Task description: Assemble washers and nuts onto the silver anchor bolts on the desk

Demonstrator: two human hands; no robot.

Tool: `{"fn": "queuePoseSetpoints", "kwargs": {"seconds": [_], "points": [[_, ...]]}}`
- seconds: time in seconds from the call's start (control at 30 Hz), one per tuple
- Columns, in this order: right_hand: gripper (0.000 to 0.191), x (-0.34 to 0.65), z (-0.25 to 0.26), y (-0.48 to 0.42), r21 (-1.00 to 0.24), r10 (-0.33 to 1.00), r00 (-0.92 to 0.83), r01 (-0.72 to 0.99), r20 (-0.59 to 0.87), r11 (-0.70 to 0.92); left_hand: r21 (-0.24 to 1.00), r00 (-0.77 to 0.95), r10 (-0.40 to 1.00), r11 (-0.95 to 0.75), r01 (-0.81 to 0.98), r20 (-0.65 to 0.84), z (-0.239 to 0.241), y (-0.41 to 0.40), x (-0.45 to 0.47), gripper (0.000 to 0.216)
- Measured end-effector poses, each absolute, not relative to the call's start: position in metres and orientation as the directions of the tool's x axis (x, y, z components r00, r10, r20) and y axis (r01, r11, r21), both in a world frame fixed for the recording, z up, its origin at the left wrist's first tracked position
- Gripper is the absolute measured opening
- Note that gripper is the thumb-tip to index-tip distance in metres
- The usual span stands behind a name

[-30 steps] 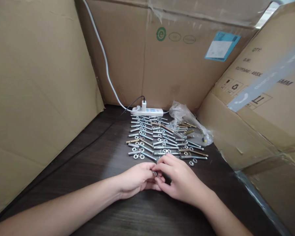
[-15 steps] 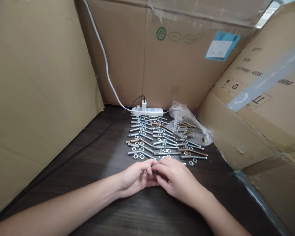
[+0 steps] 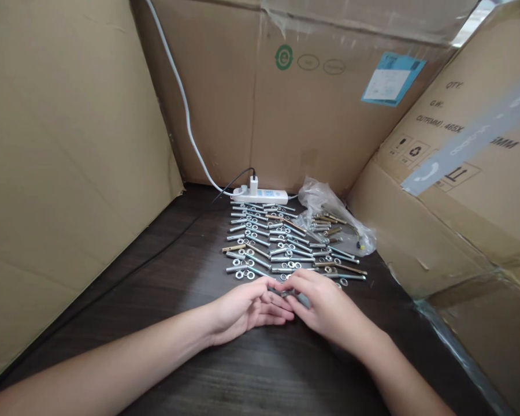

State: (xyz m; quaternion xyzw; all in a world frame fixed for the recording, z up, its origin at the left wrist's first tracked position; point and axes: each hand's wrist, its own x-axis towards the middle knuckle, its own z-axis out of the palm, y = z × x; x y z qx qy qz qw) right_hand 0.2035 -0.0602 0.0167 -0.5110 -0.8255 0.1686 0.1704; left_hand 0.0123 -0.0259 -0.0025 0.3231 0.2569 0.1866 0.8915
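My left hand (image 3: 251, 309) and my right hand (image 3: 323, 300) meet at the fingertips just in front of rows of hardware on the dark table. Between them shows a small metal piece (image 3: 286, 293), mostly covered by fingers, so its exact kind is unclear. The right thumb and fingers pinch toward it, while the left thumb and forefinger close on its other side. The lower left fingers are stretched beneath. Beyond the hands lie bolts (image 3: 260, 261), metal sleeves (image 3: 236, 270), nuts (image 3: 240, 275) and washers (image 3: 344, 282), laid out in groups.
A white power strip (image 3: 266, 197) with a plugged-in charger (image 3: 253, 185) stands behind the rows. A clear plastic bag (image 3: 325, 199) with more bolts lies at the back right. Cardboard boxes (image 3: 216, 104) wall in the table. A black cable (image 3: 156, 254) crosses the left side.
My right hand has moved slightly right and now covers the loose nut near the front right of the rows. The left fingers have stretched out further to the right.
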Motion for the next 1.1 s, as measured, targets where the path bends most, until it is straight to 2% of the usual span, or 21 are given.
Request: {"fn": "queuePoseSetpoints", "kwargs": {"seconds": [0.4, 0.9, 1.1], "points": [[0.011, 0.213, 0.014, -0.057, -0.257, 0.949, -0.303, 0.927, -0.083, 0.274, 0.864, 0.799, 0.492, 0.499, 0.067, -0.346, -0.003, -0.02, 0.011, 0.016], [0.009, 0.219, 0.02, -0.058, -0.169, 0.976, -0.216, 0.962, 0.017, 0.215, 0.882, 0.784, 0.492, 0.45, 0.142, -0.377, -0.002, -0.018, 0.012, 0.017], [0.01, 0.223, 0.025, -0.063, -0.098, 0.984, -0.163, 0.983, -0.079, 0.155, 0.884, 0.785, 0.486, 0.438, 0.163, -0.385, -0.002, -0.018, 0.012, 0.017]]}}
